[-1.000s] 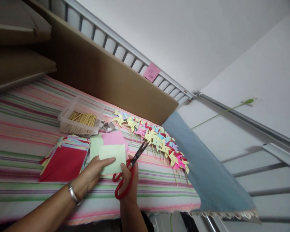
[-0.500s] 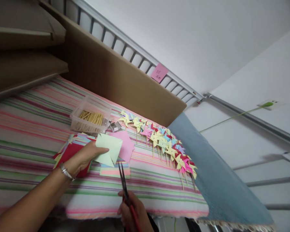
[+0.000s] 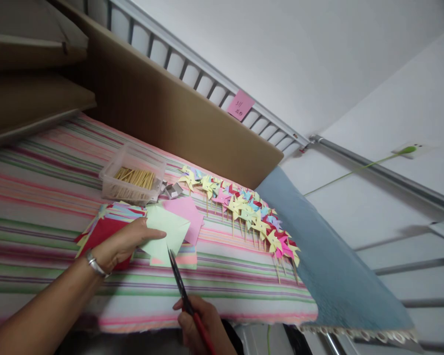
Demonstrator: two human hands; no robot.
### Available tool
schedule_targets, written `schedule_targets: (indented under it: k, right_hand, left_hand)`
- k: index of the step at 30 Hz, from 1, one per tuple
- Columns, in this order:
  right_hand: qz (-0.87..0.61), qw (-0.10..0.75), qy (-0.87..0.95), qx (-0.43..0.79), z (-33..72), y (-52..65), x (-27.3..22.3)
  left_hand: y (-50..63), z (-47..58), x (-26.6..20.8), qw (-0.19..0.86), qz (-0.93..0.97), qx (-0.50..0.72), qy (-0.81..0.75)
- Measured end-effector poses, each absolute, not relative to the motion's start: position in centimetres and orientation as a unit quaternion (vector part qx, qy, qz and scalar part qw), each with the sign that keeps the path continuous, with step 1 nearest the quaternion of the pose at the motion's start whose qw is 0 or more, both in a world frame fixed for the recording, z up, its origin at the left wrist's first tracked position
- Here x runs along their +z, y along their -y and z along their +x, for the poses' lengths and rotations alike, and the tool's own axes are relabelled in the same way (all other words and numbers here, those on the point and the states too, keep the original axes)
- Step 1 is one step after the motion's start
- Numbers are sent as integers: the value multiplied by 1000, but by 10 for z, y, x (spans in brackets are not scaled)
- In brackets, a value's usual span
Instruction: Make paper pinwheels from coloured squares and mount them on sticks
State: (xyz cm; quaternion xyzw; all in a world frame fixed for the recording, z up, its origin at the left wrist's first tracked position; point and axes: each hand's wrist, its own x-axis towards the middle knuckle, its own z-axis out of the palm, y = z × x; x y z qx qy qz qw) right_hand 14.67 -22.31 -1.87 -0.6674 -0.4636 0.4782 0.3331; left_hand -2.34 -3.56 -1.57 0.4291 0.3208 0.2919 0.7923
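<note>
My left hand (image 3: 128, 241) pinches a pale green square of paper (image 3: 172, 227), its thumb lying on top and its fingers hidden beneath. In my right hand (image 3: 203, 320) is a pair of red-handled scissors (image 3: 179, 278), with the blade tips at the paper's lower edge. Behind the green sheet lie pink paper squares (image 3: 194, 222) and a striped-looking stack of coloured paper (image 3: 187, 259). Under and beside my left wrist sits a pile of cut paper (image 3: 103, 234), red on top.
A clear plastic box (image 3: 109, 182) holds thin wooden sticks (image 3: 135, 177). Small grey metallic pieces (image 3: 173, 190) lie beside it. Rows of paper pinwheels (image 3: 240, 207) cover the right of the striped cloth (image 3: 40, 197). A cardboard panel (image 3: 170, 113) stands behind.
The green paper has turned in my left hand. My right hand has brought the scissors left to the paper's lower edge, and their blades look closer together.
</note>
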Motion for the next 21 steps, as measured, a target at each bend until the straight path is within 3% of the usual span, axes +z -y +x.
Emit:
schedule_targets:
  k: [21]
  right_hand:
    - [-669, 347, 453, 475, 138, 211, -13]
  left_hand:
    - [42, -21, -13, 804, 414, 287, -315]
